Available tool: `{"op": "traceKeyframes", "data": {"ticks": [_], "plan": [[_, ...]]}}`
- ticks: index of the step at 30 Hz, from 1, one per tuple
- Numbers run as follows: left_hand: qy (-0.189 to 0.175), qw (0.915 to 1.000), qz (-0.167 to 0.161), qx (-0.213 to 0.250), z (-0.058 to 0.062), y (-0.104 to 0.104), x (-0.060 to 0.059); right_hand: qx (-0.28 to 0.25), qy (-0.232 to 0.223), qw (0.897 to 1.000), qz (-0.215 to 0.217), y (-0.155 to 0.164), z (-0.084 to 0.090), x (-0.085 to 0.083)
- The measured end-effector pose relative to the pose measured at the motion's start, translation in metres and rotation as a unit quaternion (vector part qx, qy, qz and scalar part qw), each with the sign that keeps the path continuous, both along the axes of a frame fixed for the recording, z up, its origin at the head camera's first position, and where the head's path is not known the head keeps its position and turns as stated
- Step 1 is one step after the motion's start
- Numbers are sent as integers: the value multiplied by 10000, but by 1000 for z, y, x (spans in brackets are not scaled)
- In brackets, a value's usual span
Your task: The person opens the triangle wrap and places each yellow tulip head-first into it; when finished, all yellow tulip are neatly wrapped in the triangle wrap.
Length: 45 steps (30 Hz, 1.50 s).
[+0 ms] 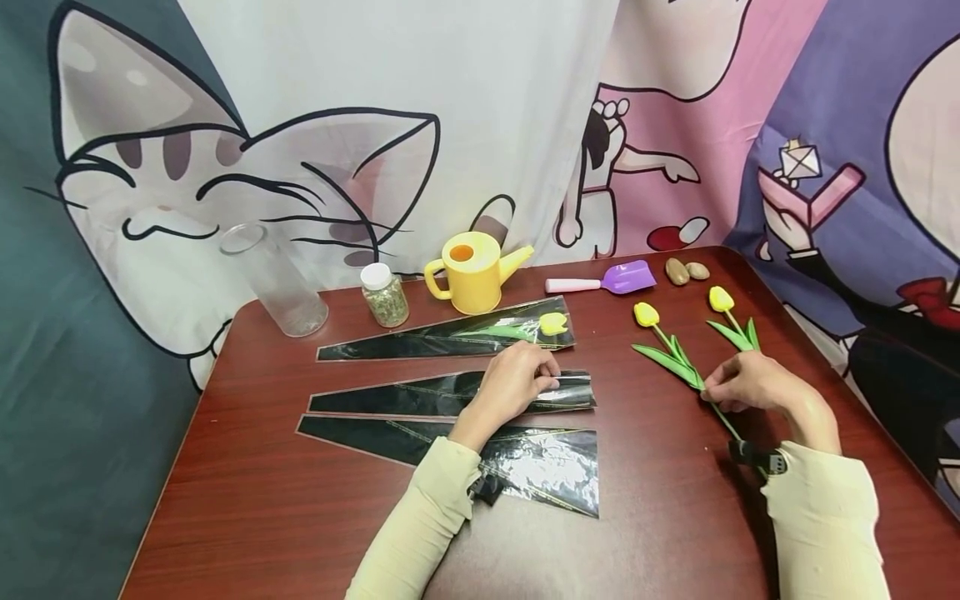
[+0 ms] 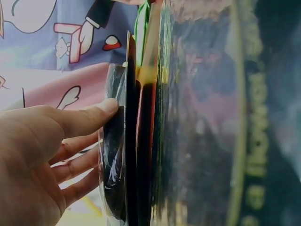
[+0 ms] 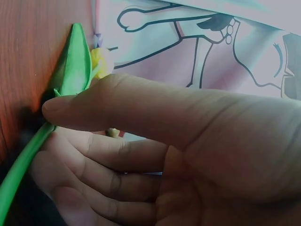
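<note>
**Mira:** Cartoon cat curtains hang behind the dark red desk, and along its far edge stand a clear cylinder vase, a small jar, a yellow watering can, a purple scoop and two pebbles. What are the hands doing?

**Jon:** The right hand pinches the green stem of a yellow tulip near the right edge, thumb pressed onto the stem just below the leaf. A second tulip lies just beside it, untouched.

**Mira:** And the left hand?

**Jon:** Its fingers rest on the wide end of the middle sleeve, mid-desk. From the wrist view the thumb and fingers seem to part the film's mouth, though that view is blurred, so I won't swear to it. One sleeve at the back already holds a tulip; the nearest sleeve lies flat.

**Mira:** How would you handle it well?

**Jon:** Hold the mouth open with the left hand, keep the sleeve flat on the desk, and feed the stem end in first. Grip low on the stem, so the leaves fold along it rather than catch the film edge.
</note>
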<state>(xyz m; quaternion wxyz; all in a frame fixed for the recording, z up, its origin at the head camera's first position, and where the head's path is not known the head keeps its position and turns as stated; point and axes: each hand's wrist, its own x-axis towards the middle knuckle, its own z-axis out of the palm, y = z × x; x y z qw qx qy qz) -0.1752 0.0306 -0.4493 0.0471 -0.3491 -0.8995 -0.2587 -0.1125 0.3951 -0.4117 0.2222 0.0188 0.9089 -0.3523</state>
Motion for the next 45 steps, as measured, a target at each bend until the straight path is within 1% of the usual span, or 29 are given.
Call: {"op": "traceKeyframes", "data": {"ticks": [5,8,16,23,28,30,31,32,33,34,36,37,39,41,43,45], "plan": [[263,9996,-39,-41,1,0,0,-19,-9,10000,-50,-2,0,-1],[324,9994,-89,-92,2,0,1,-125,24,9998,-128,-4,1,-2],[231,9994,-12,-248,1,0,1,-697,79,9970,-321,-7,2,-4],[132,9998,27,-155,1,0,1,-903,324,9941,-507,-9,5,-4],[12,9999,74,-109,1,1,1,-1357,638,9854,-809,-13,2,-6],[-28,9999,77,-89,1,1,1,-1692,826,9773,-974,-16,1,-6],[-39,9999,79,-76,1,1,1,-1929,895,9714,-1059,-17,0,-6],[-46,9999,80,-67,1,1,1,-2253,948,9628,-1151,-18,0,-5],[-56,9999,77,-50,1,1,1,-2671,979,9502,-1275,-20,-1,-4],[-64,10000,67,-29,1,1,1,-3097,1017,9350,-1395,-21,-1,-3],[-71,10000,31,13,2,0,0,-3968,1033,8957,-1720,-24,-1,0],[-67,10000,3,31,2,0,0,-4411,1033,8711,-1896,-25,-2,2],[-64,9999,-50,77,3,0,0,-5026,1117,8269,-2260,-28,-2,6],[-55,9999,-79,118,3,-1,0,-5390,1250,7921,-2578,-32,-2,9],[-44,9998,-89,146,3,-1,0,-5632,1412,7631,-2837,-36,-3,11],[-39,9998,-88,172,4,-1,0,-5775,1581,7392,-3083,-39,-4,12]]}}
